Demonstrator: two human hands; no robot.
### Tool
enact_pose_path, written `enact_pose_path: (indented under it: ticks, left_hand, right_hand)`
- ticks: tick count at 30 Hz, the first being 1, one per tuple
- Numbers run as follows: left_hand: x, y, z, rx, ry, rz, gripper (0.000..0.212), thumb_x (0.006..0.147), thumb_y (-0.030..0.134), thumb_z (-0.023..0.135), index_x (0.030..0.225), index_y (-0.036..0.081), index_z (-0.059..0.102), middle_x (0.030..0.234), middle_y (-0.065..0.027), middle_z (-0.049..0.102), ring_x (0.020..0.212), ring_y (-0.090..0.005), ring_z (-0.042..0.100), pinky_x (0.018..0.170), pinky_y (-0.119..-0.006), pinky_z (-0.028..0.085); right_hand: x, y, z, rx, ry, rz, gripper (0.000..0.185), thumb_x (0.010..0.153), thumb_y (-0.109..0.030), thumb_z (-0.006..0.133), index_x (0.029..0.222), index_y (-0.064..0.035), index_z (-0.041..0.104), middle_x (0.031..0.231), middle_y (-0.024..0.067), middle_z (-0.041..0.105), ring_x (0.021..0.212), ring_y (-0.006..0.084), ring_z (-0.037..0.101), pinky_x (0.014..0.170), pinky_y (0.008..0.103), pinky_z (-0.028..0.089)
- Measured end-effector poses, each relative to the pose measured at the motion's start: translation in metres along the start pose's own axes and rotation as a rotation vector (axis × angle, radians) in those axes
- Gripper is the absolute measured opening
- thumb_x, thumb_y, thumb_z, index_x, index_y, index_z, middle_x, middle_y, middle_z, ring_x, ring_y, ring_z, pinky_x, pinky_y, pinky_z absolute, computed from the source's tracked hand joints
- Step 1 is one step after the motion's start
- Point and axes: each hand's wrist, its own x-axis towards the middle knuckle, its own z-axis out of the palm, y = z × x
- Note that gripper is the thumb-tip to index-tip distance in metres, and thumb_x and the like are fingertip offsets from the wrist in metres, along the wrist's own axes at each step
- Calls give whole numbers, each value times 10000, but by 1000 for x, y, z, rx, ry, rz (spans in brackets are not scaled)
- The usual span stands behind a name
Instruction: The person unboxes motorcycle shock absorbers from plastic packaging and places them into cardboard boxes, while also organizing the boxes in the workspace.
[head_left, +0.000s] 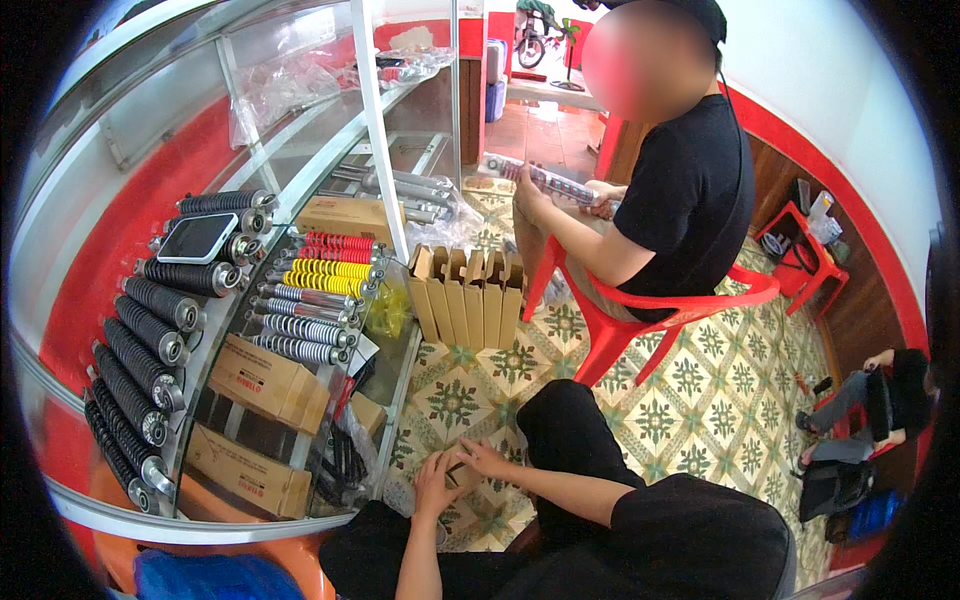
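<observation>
A brown cardboard box is between my hands, low in front of my knees. Its near end shows a dark gap between the flaps. My left hand grips the box's left side, fingers bent over its edge. On the other side, my right hand holds it near the upper end, fingers on the cardboard. The box's lower part and any contents are hidden. Several tall, narrow cardboard boxes stand upright in a row on the tiled floor farther ahead, their top flaps raised.
Left stands a glass display case with black shock absorbers, coloured shock absorbers, cartons and a phone. A person on a red plastic chair holds a wrapped shock absorber. Another person sits far right.
</observation>
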Motion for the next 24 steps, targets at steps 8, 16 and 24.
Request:
enact_pose_path:
  ticks: [8, 16, 24]
  left_hand:
    - [-3, 9, -7, 57, 17, -51, 863, 647, 515, 789, 1380, 202, 456, 1359, -155, 422, 1251, -347, 421, 1000, -503, 336]
    - [12, -4, -60, -104, -326, -327, 737, 705, 492, 757, 1333, 184, 525, 1255, -203, 543, 1019, -329, 604, 820, -461, 483]
    - [8, -10, -60, -802, -273, -312, 730, 807, 374, 742, 1390, 62, 433, 1336, -179, 496, 1134, -286, 575, 767, -392, 573]
  right_hand:
    - [2, 23, 21, -64, -43, -367, 653, 952, -245, 527, 1502, -155, 188, 1443, 213, 319, 1250, 414, 419, 992, 440, 390]
    - [-6, 14, 12, -76, -92, -393, 633, 924, -108, 555, 1475, -148, 245, 1441, 202, 349, 1259, 391, 433, 992, 471, 394]
    - [-8, 3, 5, -27, -20, -465, 613, 884, -17, 554, 1442, -131, 328, 1405, 157, 422, 1190, 334, 523, 888, 448, 477]
